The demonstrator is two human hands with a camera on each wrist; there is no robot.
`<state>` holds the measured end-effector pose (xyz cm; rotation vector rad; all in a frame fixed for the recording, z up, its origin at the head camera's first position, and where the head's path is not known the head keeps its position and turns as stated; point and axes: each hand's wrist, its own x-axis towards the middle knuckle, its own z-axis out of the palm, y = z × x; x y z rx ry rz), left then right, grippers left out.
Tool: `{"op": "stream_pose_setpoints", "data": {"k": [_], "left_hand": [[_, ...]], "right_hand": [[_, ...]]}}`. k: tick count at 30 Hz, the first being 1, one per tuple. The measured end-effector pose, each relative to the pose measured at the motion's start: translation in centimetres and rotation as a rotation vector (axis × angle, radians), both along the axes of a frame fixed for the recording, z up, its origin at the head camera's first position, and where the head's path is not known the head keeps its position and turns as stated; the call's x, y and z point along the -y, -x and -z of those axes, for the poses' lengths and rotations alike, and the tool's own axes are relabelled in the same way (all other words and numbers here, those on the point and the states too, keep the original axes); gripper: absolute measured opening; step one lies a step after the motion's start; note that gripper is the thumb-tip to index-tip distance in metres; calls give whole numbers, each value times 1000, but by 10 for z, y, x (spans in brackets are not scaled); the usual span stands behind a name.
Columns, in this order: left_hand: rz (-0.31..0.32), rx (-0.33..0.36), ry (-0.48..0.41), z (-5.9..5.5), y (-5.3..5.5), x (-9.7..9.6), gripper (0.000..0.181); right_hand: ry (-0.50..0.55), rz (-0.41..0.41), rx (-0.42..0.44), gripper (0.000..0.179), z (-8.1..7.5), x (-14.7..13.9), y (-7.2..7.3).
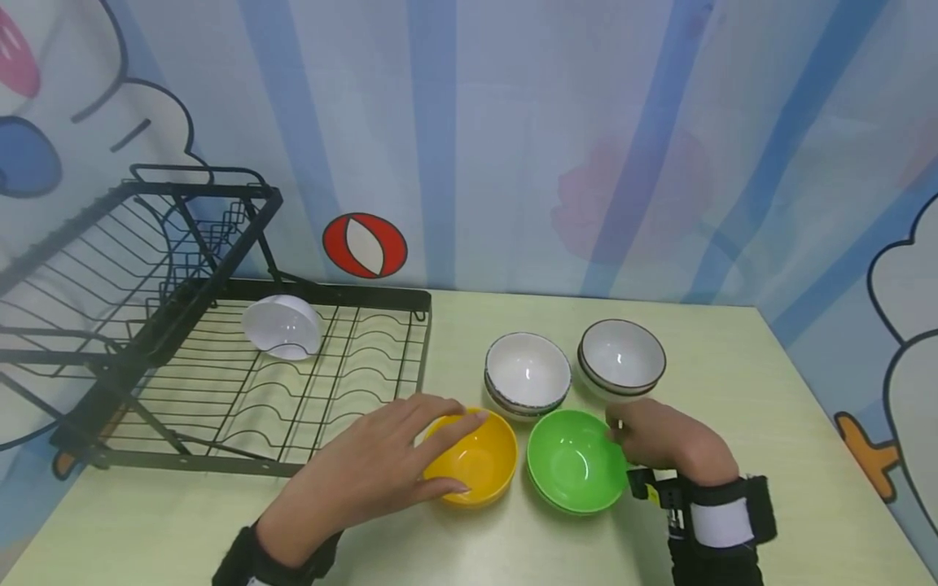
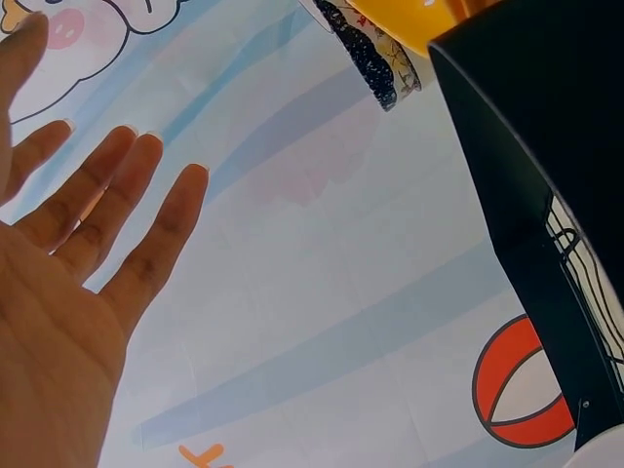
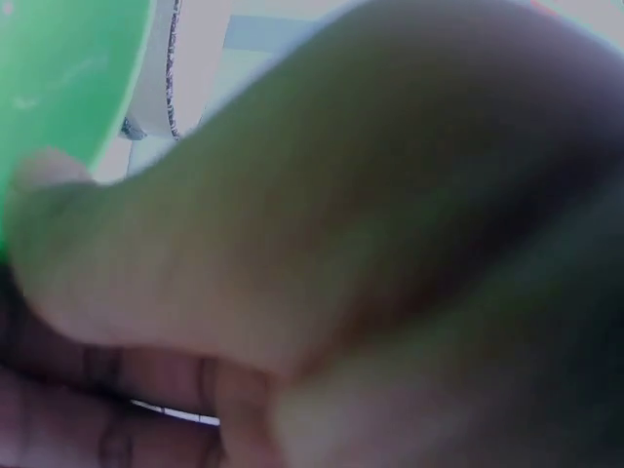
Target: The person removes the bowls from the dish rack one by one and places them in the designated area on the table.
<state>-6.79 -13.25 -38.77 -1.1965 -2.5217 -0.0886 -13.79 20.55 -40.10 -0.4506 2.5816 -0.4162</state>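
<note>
My left hand [image 1: 384, 460] reaches over the yellow bowl [image 1: 479, 460], its fingers spread above the bowl's left side. In the left wrist view the same hand [image 2: 78, 263] shows extended, separated fingers, with a yellow bowl [image 2: 409, 19] at the top edge. My right hand [image 1: 663, 439] pinches the right rim of the green bowl [image 1: 575, 460], which has another rim showing under it. The right wrist view has the thumb on the green bowl's [image 3: 68, 78] rim and the fingers curled below.
Behind the coloured bowls stand two stacks of white dark-rimmed bowls, one nearer [image 1: 528, 370] and one farther right [image 1: 623, 356]. A black wire dish rack [image 1: 425, 358] fills the left, with a tilted white bowl [image 1: 282, 327] on its lower tier. A printed curtain [image 1: 498, 146] backs the table.
</note>
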Motion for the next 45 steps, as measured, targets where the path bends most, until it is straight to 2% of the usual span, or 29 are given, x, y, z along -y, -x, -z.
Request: {"op": "stream_pose_setpoints", "data": {"k": [11,17,23,26,30,32,35,41,45], "left_hand": [[20,-36,19,1,2,1,68],[24,-59,48,2,2,1,59],[6,-37,41,1,3,3,57],[-19,-3,34,-1,5,5,57],[-102,66,52,-1,10,11,57],[-148,79,66,0,13,15,56],[-195,66,70,1,17,21,55],[-208,23,15,9,27,34,54],[-256,19,0,14,35,43,61]], "right_hand": [[32,38,-5,16,-4,0,0],[-5,55,-66,22,-10,1,-3],[44,49,-128,18,-18,6,-10],[66,47,-139,16,-22,9,-13],[70,40,-162,14,-24,13,-16],[68,40,-170,14,-26,14,-17],[73,42,-171,14,-28,14,-18],[81,40,-166,14,-29,15,-20],[77,37,-176,13,-30,16,-22]]}}
